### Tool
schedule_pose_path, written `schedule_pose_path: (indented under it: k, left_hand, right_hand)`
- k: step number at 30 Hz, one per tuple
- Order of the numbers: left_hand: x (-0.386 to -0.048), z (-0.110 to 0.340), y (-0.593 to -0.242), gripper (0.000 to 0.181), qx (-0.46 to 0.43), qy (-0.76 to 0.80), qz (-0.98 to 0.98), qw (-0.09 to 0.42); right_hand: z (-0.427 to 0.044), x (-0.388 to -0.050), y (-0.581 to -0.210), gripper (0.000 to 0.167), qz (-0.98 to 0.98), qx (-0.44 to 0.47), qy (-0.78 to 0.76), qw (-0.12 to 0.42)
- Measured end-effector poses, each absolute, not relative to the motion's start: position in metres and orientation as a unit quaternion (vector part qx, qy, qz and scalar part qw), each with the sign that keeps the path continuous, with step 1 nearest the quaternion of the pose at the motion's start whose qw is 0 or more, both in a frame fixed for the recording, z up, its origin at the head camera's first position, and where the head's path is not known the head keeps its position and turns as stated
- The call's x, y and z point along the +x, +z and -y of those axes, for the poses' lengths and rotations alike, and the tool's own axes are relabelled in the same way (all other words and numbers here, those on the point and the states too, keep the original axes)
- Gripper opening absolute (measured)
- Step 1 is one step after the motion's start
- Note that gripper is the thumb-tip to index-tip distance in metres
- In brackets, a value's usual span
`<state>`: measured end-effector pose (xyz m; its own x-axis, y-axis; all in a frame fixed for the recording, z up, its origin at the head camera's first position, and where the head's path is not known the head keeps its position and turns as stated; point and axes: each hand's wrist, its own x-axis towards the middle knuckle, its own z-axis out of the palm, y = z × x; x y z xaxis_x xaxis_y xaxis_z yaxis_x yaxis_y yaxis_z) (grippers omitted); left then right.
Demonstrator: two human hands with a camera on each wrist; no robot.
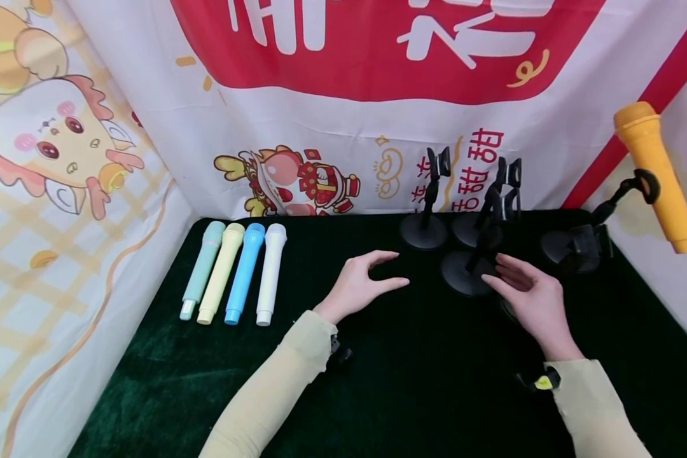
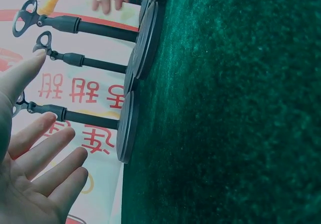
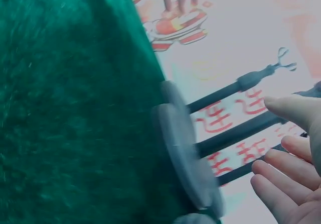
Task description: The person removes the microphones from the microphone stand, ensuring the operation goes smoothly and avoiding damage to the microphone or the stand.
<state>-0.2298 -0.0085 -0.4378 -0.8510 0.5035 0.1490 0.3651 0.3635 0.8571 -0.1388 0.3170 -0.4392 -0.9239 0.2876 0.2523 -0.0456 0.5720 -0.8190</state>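
My left hand point(image 1: 357, 286) is held over the cloth, thumb and fingers apart, with nothing between them. Farther right, my right hand point(image 1: 532, 305) is beside a black microphone stand point(image 1: 460, 273); in the right wrist view its fingers point(image 3: 281, 184) extend near the pole without closing round it. Behind are another stand point(image 1: 423, 232) and a third stand point(image 1: 464, 226), both upright with no microphone in their clips. A dark round base point(image 1: 508, 310) is mostly hidden under my right hand. At the far right, an orange microphone point(image 1: 661, 181) sits tilted in a stand's clip point(image 1: 645, 186).
A mint microphone point(image 1: 202, 270), a yellow microphone point(image 1: 221, 273), a blue microphone point(image 1: 245, 273) and a white microphone point(image 1: 271, 273) lie side by side at the left. Dark green cloth point(image 1: 412, 381) covers the table. A printed curtain point(image 1: 332, 127) hangs behind it.
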Motion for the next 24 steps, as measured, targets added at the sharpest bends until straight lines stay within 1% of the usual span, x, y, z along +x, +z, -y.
schedule_pose_path:
  k: [5,9,14,20,24]
  left_hand:
    - [-0.23,0.009,-0.436,0.062,0.262,0.498,-0.824,0.071]
    - [-0.23,0.01,-0.436,0.062,0.26,0.493,-0.828,0.061]
    - [-0.231,0.013,-0.438,0.063,0.258,0.489,-0.832,0.053]
    - [-0.232,0.018,-0.441,0.064,0.261,0.491,-0.83,0.046]
    - [-0.231,0.02,-0.441,0.064,0.259,0.491,-0.831,0.041]
  right_hand:
    - [-0.321,-0.117,-0.417,0.059,0.862,-0.091,0.461,0.187]
    - [-0.325,-0.101,-0.4,0.057,0.858,-0.097,0.466,0.193]
    - [-0.331,-0.082,-0.382,0.054,0.855,-0.095,0.458,0.224]
    - [-0.339,-0.066,-0.364,0.052,0.846,-0.171,0.426,0.271]
    - [-0.352,-0.059,-0.358,0.049,0.816,-0.217,0.445,0.297]
